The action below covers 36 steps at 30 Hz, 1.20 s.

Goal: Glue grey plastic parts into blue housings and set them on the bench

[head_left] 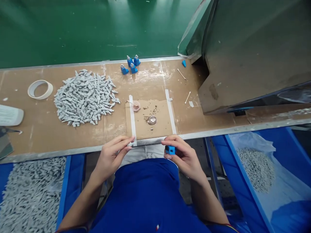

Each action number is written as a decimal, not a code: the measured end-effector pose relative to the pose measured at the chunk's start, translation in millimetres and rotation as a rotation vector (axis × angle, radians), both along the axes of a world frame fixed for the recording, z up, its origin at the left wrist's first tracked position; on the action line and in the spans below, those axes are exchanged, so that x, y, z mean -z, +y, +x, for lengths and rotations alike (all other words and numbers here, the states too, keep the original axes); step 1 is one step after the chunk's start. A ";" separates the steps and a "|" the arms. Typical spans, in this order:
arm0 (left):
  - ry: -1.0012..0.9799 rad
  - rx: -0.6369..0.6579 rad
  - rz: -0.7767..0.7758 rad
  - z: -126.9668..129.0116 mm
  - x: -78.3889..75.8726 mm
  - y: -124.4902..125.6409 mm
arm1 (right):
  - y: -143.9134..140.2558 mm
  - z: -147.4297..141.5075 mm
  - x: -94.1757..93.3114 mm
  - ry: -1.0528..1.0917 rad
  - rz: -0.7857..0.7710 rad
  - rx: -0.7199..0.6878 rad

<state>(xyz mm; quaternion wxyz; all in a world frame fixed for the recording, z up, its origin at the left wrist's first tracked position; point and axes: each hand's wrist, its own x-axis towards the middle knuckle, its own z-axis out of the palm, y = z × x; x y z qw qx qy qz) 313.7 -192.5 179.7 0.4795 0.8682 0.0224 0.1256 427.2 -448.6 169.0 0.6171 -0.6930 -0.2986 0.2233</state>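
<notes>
Both hands work: right hand [181,154] grip clamped on blue block [170,149], left hand [114,152] fingers pinched together.

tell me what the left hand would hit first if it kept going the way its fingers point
The left hand points right, toward the right hand. Going straight on, its fingers would most likely meet the small blue part pinched there, though depth is hard to judge.

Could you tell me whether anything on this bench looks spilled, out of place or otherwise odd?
Yes: on the taped cardboard pad, a glossy clear blob sits with dark specks scattered around it, like spilled glue. One blue cap also lies apart from the four blue pieces.
</notes>
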 end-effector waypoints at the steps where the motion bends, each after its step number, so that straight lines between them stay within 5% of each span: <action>1: -0.004 -0.013 0.001 1.9 -1.1 -0.8 | 0.6 1.5 1.1 -0.007 -0.014 0.006; 10: 0.007 -0.015 0.023 9.3 -12.9 -10.6 | 12.2 5.4 5.9 -0.040 -0.032 -0.001; 22: -0.083 0.012 0.133 9.5 -9.0 -19.8 | 16.6 -0.3 7.9 0.073 0.095 0.051; 26: -0.043 -0.026 -0.059 8.8 -13.0 -22.2 | 18.3 -2.0 7.1 0.103 0.107 0.056; 33: 0.172 -0.081 -0.752 12.2 -7.8 -23.6 | 24.5 -4.5 2.9 0.145 0.124 0.076; 36: 0.190 -0.134 -0.789 13.2 -7.6 -28.0 | 26.2 -4.3 0.2 0.126 0.143 0.082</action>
